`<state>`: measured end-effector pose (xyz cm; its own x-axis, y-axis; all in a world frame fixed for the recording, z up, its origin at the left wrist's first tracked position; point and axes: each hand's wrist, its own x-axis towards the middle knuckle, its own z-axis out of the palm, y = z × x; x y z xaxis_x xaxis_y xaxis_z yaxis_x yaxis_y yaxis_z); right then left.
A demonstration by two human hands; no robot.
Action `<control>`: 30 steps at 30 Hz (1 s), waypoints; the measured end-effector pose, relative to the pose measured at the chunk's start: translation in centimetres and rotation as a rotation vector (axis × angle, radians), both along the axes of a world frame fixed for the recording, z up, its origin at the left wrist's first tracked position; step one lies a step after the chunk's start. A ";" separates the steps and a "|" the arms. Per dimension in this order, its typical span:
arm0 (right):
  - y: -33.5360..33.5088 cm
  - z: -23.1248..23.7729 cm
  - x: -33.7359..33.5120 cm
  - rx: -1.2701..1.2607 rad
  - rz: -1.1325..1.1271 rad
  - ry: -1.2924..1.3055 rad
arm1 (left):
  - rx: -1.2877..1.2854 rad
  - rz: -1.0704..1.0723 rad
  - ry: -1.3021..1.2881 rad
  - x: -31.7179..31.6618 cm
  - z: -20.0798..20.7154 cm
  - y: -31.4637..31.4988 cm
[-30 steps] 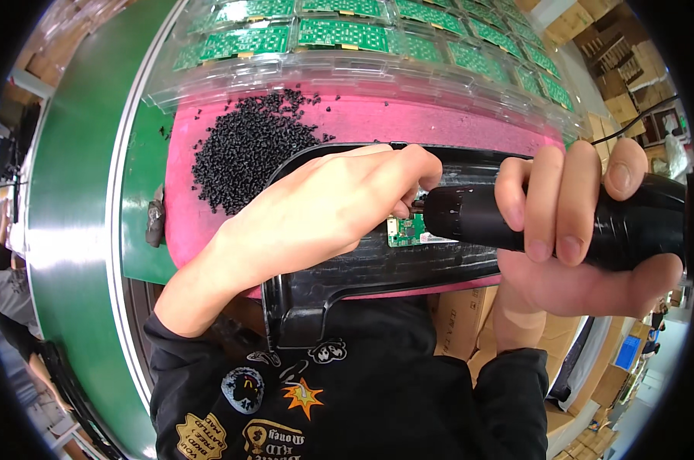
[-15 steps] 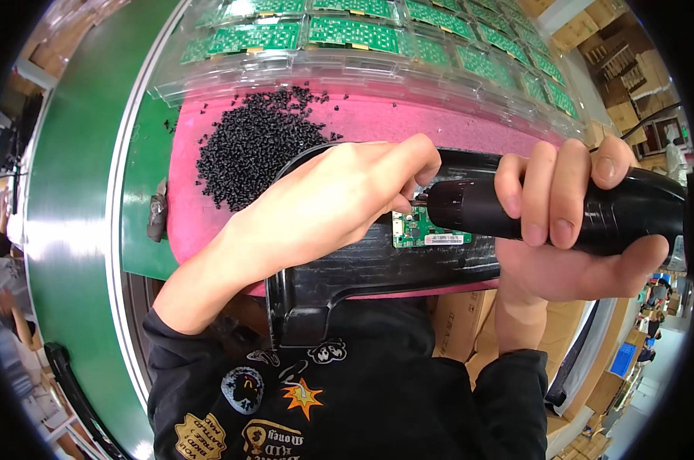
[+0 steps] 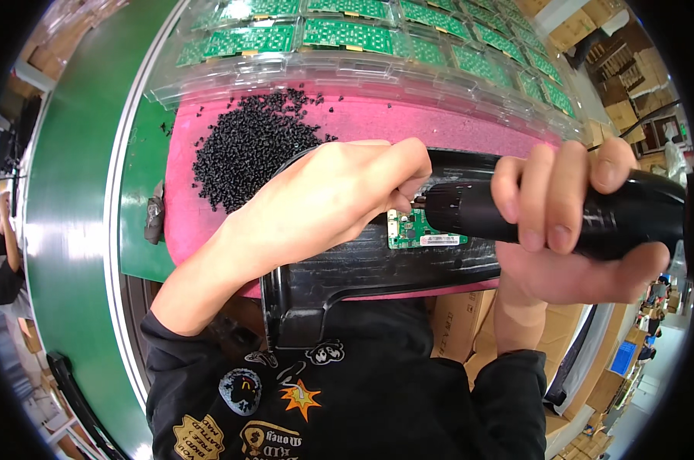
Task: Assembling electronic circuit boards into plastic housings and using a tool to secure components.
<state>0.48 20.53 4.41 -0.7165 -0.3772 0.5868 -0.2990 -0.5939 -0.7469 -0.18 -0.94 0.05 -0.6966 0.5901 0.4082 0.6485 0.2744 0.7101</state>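
A black electric screwdriver (image 3: 469,208) lies nearly level in my right hand (image 3: 542,264), whose fingers wrap over its body. Its bit points left, above a small green circuit board (image 3: 406,231) with a white label. That board sits inside a long black plastic housing (image 3: 377,270). At the bit's tip, the thumb and fingers of my left hand (image 3: 335,192) are pinched together; whatever they hold is hidden. Behind my left wrist is a heap of small black screws (image 3: 247,149).
Clear plastic trays (image 3: 362,73) bearing rows of green circuit boards (image 3: 347,34) stand beyond the pink mat (image 3: 469,126). A dark crumpled lump (image 3: 155,218) lies left of the mat. Further left runs a green surface (image 3: 78,176), with another person (image 3: 6,280) past it. Cardboard (image 3: 542,330) shows below right.
Both hands, the screwdriver and the housing keep the same arrangement, with the whole view shifted very slightly. At the far left, the other person has changed position.
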 end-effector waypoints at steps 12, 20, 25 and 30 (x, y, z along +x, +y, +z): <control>-1.8 -1.9 0.1 0.166 -0.266 -0.129 | -0.023 0.098 -0.251 -0.1 -0.3 -0.4; -3.8 -1.6 -0.2 0.314 -0.408 -0.068 | -0.120 0.164 -0.387 0.2 0.1 -0.6; -3.8 -2.3 -1.1 0.296 -0.252 0.012 | -0.060 0.105 -0.137 0.1 -0.4 -0.4; -3.0 -1.5 -0.8 0.338 -0.270 -0.032 | 0.033 0.041 -0.196 -0.3 -1.0 -0.3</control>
<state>-0.29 17.52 2.94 -0.8316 -0.3407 0.4386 -0.3839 -0.2181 -0.8973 -0.46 -1.23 -0.99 -0.7877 0.5483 0.2809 0.4855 0.2719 0.8309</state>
